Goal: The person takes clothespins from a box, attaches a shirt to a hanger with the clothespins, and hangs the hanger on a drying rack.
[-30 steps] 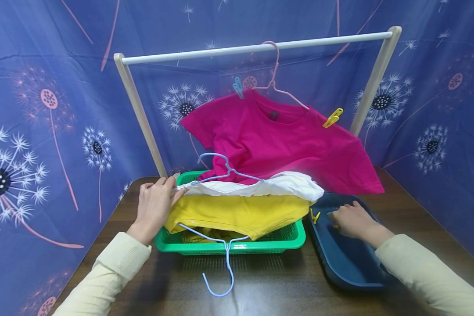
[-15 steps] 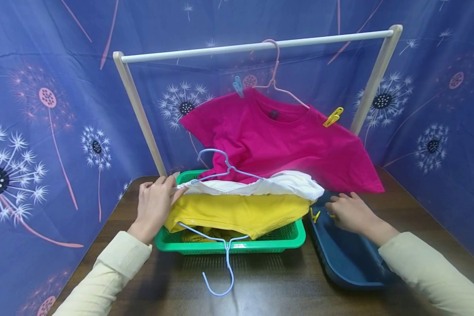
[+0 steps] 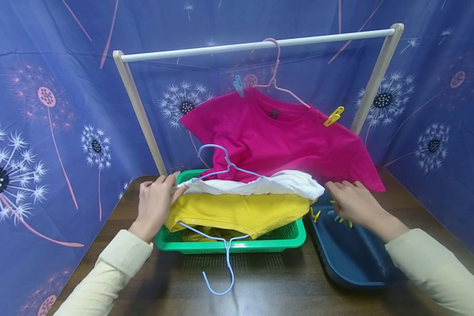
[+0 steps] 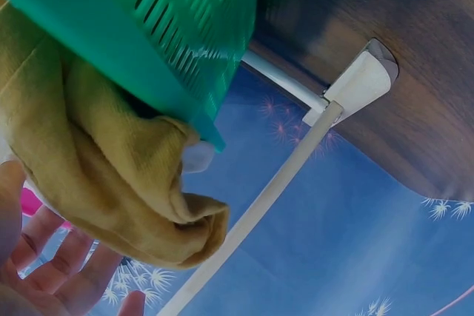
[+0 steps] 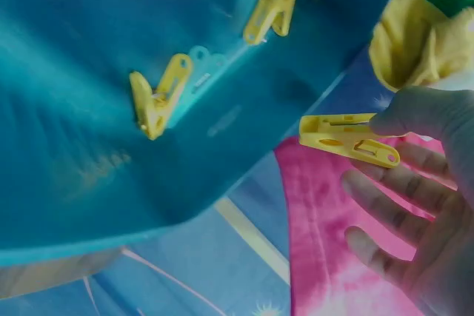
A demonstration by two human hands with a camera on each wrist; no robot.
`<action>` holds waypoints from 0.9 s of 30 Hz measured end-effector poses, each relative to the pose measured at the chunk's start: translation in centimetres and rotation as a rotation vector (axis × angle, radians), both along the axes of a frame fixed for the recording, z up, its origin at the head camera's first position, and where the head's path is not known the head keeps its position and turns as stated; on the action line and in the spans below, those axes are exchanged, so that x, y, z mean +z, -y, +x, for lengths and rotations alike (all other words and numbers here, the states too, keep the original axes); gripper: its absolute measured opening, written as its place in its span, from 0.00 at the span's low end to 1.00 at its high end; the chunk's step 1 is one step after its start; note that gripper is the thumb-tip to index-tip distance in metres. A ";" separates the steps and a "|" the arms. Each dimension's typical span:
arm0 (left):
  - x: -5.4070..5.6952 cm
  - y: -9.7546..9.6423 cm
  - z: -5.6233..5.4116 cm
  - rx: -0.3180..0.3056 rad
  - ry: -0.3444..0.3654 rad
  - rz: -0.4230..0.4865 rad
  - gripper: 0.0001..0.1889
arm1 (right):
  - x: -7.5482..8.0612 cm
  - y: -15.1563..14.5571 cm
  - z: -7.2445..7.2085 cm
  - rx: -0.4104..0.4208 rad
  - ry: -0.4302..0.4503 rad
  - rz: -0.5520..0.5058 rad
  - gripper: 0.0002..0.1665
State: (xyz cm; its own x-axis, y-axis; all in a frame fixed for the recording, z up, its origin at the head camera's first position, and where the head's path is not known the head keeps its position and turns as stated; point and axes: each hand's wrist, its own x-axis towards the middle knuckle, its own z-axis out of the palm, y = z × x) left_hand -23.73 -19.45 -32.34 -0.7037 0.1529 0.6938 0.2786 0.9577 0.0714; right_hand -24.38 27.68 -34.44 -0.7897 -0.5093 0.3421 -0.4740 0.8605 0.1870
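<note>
My left hand pinches the left end of a white shirt, where a light blue hanger sits in its neck, hook upward. Beneath it a yellow shirt with a second blue hanger lies over a green basket; that hook hangs toward the front. At the right, above the far end of a dark blue tray, my right hand holds a yellow clothespin between thumb and index finger. The other fingers are spread in the right wrist view.
Behind stands a rack with a white rail. A magenta T-shirt hangs there on a pink hanger, with a blue clothespin and a yellow one on its shoulders. More clothespins, yellow and light blue, lie in the tray.
My right hand has risen from inside the tray toward its far edge with a yellow clothespin, uncovering other clothespins. My left hand has stayed on the white shirt.
</note>
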 end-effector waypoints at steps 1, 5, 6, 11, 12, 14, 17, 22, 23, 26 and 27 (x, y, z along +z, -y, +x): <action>0.0 0.0 0.0 0.001 -0.003 0.000 0.17 | 0.2 0.0 0.0 -0.002 -0.005 -0.008 0.29; 0.0 0.0 -0.2 0.004 0.001 0.002 0.17 | 1.1 0.1 0.1 0.003 -0.032 -0.042 0.26; 0.0 0.0 -0.2 0.005 0.004 0.003 0.17 | 1.3 0.1 0.2 0.004 -0.036 -0.052 0.25; 0.0 0.0 -0.4 0.017 0.013 0.005 0.17 | 2.1 0.2 0.2 0.021 -0.072 -0.082 0.24; 0.0 0.0 -0.4 0.020 0.013 0.004 0.17 | 2.3 0.3 0.2 0.030 -0.087 -0.087 0.24; 0.0 0.0 -0.5 0.021 0.012 0.005 0.17 | 2.5 0.3 0.2 0.048 -0.117 -0.102 0.25; 0.0 0.1 -0.6 0.018 0.013 0.003 0.17 | 3.0 0.4 0.2 0.070 -0.153 -0.124 0.26; -0.2 0.1 -0.7 0.022 0.044 0.006 0.16 | 3.8 0.8 0.3 0.097 -0.184 -0.149 0.26; -0.2 0.1 -0.7 0.024 0.050 0.006 0.16 | 4.0 0.9 0.3 0.102 -0.190 -0.153 0.26; -0.3 0.2 -0.8 0.028 0.067 0.012 0.16 | 4.5 1.2 0.3 0.102 -0.201 -0.166 0.28; -0.3 0.2 -0.8 0.029 0.071 0.012 0.16 | 4.6 1.3 0.3 0.099 -0.204 -0.170 0.29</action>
State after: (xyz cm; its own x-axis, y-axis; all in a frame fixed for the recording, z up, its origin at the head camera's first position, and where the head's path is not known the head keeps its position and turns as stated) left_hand -24.49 -19.64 -32.65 -0.7549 0.1239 0.6440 0.2451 0.9642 0.1017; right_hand -24.12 26.37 -29.80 -0.6447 -0.5027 0.5758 -0.5250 0.8388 0.1444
